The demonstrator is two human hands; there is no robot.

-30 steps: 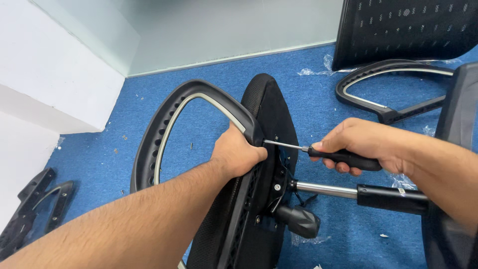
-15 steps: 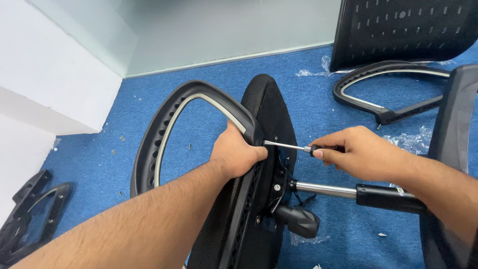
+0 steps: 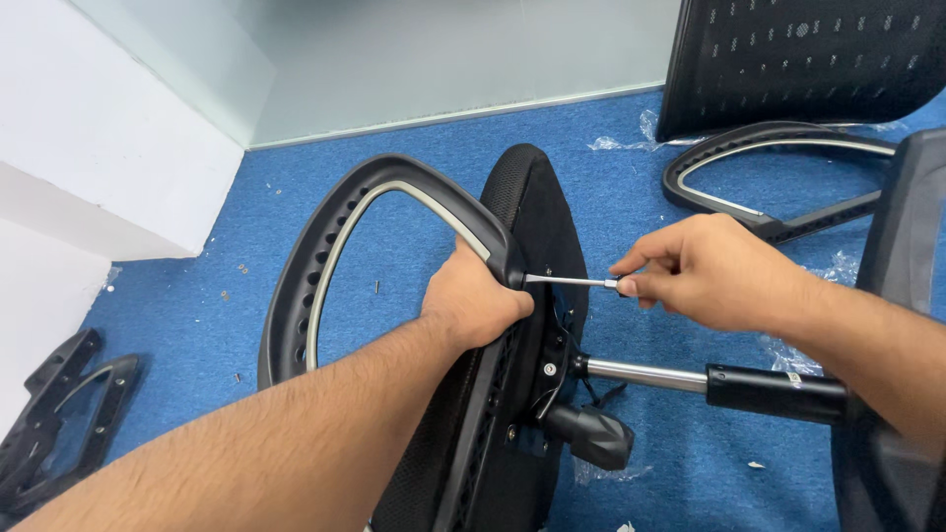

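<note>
The chair seat (image 3: pixel 512 325) lies on its side in the middle of the frame, on the blue carpet floor (image 3: pixel 394 256), with its black fabric edge turned up toward the camera. Its underside faces right, where the metal gas cylinder (image 3: pixel 709 379) sticks out toward the right edge of the frame. The black armrest (image 3: pixel 335 256), a curved loop with a grey inner strip, stands against the seat on its left side, and its end meets the seat near the centre of the picture.

The step in hand seems to be the fastening of this armrest to the seat. The left hand (image 3: pixel 478 300) is closed around the end of the armrest, fingers wrapped tight, and holds it against the seat. The right hand (image 3: pixel 705 271) has its fingers pinched together on the screwdriver (image 3: pixel 572 282), whose thin metal shaft points left into the joint just beside the left hand. The handle is mostly hidden in the hand.

I judge that the next move calls for a steady turn of the tool, keeping the shaft straight in the screw while the left hand does not let the armrest shift.

A second armrest (image 3: pixel 769 167) and a mesh backrest (image 3: pixel 808 59) lie at the upper right of the frame.
</note>
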